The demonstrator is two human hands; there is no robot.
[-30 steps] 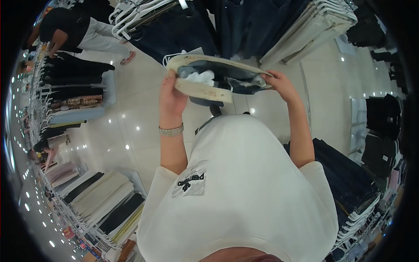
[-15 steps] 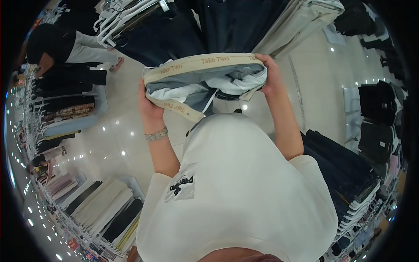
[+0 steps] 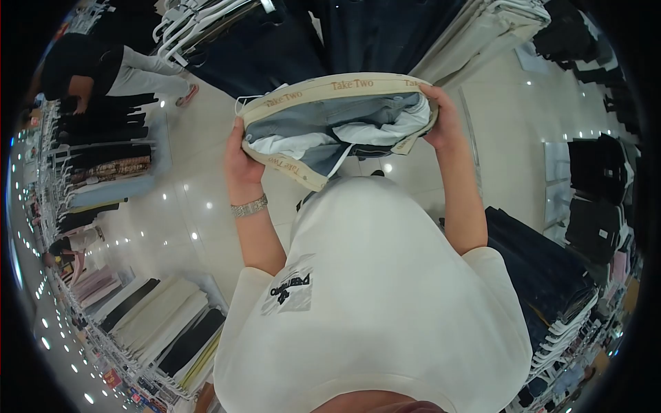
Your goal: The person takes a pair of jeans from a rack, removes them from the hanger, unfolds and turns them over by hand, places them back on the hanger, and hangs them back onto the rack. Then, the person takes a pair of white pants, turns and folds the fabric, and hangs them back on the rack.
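Note:
A pair of trousers (image 3: 323,113) is held up in front of me with its waist spread apart. The inside waistband is cream with "Take Two" printed in tan, and white pocket linings show within. My left hand (image 3: 242,157) grips the left end of the waistband, its thumb on the near side. At the opposite end, my right hand (image 3: 443,122) is closed around the waistband. The front fly hangs unfastened, with one loose flap toward me. The trouser legs are mostly hidden below the waist.
Dark trousers (image 3: 385,34) hang on a rack straight ahead, beside cream ones (image 3: 475,34) and white hangers (image 3: 186,31). Garment racks line both sides. A person (image 3: 103,72) stands at the far left. Dark jeans (image 3: 540,265) hang close on my right.
Both hands have shifted slightly right with the trousers. The waist opening looks wider, and the far waistband edge sits a little higher.

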